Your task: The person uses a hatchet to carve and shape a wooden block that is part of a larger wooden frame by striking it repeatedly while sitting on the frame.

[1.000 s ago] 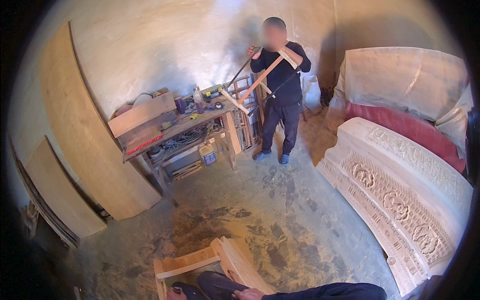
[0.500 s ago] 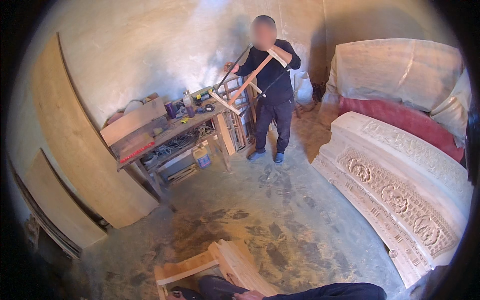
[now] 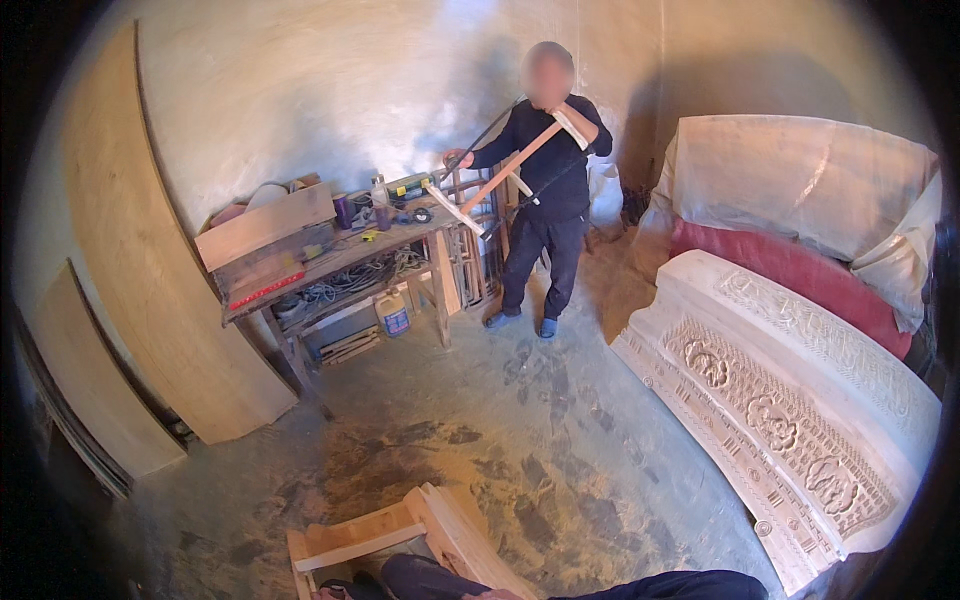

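At the lower edge, a light wooden frame (image 3: 365, 532) with a thick shaped side piece stands around my dark-clothed leg. My right hand (image 3: 492, 595) shows as a sliver by that side piece, its fingers mostly cut off. Only a small part of my left hand (image 3: 332, 593) appears, inside the frame's left corner; what it touches cannot be made out. Across the room a person (image 3: 548, 190) in dark clothes and blue slippers holds up a wooden frame saw (image 3: 510, 170), tilted, with a brown middle bar and pale end pieces.
A workbench (image 3: 345, 262) with bottles and tools stands by the wall, a yellowish jug (image 3: 392, 312) beneath it. Tall boards (image 3: 190, 270) lean at left. A carved wooden panel (image 3: 770, 400) lies at right, before a sheet-covered red piece (image 3: 790, 275). Sawdust marks the floor (image 3: 470, 400).
The view has shifted, so the bench and the person sit lower in the picture. Less of my hands shows at the lower edge. The person still holds the frame saw.
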`<state>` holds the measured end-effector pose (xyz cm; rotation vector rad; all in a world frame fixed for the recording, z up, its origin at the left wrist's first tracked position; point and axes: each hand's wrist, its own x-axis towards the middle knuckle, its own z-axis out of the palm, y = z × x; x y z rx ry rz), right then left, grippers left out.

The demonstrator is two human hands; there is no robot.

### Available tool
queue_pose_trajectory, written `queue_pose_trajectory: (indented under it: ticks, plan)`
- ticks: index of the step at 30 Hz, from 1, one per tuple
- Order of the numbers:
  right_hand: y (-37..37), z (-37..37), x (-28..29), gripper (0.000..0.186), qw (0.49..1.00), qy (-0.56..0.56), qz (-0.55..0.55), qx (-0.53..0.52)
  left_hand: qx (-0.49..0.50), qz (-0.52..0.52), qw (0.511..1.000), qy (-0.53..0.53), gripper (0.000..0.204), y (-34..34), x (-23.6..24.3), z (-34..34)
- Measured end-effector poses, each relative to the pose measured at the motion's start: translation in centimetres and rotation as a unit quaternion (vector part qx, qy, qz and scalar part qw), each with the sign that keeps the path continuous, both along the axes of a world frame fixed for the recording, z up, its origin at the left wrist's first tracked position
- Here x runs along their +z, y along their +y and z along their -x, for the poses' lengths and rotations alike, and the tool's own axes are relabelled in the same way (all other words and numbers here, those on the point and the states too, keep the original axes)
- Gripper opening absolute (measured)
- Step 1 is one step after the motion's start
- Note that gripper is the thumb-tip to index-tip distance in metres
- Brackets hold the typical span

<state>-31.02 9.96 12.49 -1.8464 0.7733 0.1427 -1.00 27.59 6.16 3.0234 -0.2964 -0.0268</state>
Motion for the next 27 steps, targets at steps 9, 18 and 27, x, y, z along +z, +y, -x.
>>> queue_pose_trajectory:
  ticks: [9,18,27]
  plan:
    - [-0.3,-0.1,-2.9,0.047,0.998,-0.039,0.045,0.02,0.028,0.026,0.999,0.011,0.041,-0.7,-0.9,-0.2]
    - [-0.3,0.1,-2.4,0.046,0.992,-0.013,-0.091,-0.091,-0.051,0.085,0.994,0.04,0.037,-4.6,2.4,1.6]
    - [-0.5,-1.5,1.0,0.032,0.931,0.007,-0.29,-0.221,-0.071,0.143,0.987,0.018,0.034,-5.8,8.3,3.2]
